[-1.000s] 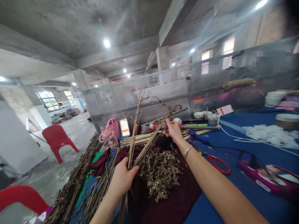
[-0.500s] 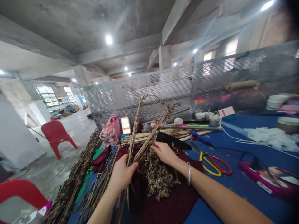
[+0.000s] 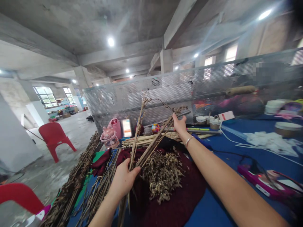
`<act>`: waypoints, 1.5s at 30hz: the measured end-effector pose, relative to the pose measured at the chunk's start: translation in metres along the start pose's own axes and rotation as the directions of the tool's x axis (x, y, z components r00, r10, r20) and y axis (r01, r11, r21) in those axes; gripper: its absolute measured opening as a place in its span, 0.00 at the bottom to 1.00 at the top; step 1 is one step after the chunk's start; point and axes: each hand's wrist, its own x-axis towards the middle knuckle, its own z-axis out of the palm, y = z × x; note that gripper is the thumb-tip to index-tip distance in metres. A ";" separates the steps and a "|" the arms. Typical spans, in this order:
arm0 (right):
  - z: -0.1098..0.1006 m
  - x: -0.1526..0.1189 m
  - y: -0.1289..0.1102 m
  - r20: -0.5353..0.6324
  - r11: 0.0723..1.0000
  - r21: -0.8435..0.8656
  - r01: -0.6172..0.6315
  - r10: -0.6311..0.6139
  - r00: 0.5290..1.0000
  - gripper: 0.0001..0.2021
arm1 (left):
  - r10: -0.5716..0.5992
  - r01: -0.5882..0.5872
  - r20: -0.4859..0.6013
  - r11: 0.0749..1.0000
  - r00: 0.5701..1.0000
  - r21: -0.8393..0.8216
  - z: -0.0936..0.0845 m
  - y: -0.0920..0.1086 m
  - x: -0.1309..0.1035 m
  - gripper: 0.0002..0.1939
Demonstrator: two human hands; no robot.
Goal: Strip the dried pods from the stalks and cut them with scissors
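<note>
My left hand point(image 3: 125, 178) is wrapped round a bunch of dried plant stalks point(image 3: 151, 145) that fans out upward and to the right. Up near the withered tips, my right hand point(image 3: 180, 125) is at the stalks; its thumb and a finger show apart, and whether it grips them is partly hidden. Beneath lies a pile of dried, curled leaves point(image 3: 163, 176) on a dark maroon cloth point(image 3: 189, 201). Loose thin stalks point(image 3: 100, 186) lie to the left of my left hand.
A long heap of dried plants point(image 3: 73, 179) runs along the left edge. Behind are pale sticks point(image 3: 142, 138), a pink jug point(image 3: 115, 127) and a perforated metal screen point(image 3: 106, 101). A purple power strip point(image 3: 262, 184) with cables and white crumpled material point(image 3: 267, 140) lie right. Red chairs point(image 3: 53, 135) stand left.
My right hand has moved up and away along the stalks towards their tips. Its forearm now covers the scissors. My left hand keeps its hold in about the same place.
</note>
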 end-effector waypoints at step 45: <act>-0.035 0.082 -0.016 0.133 0.723 -0.639 0.260 -0.229 0.964 0.14 | -0.009 0.009 -0.022 0.999 1.000 -0.039 0.009 0.003 -0.008 0.08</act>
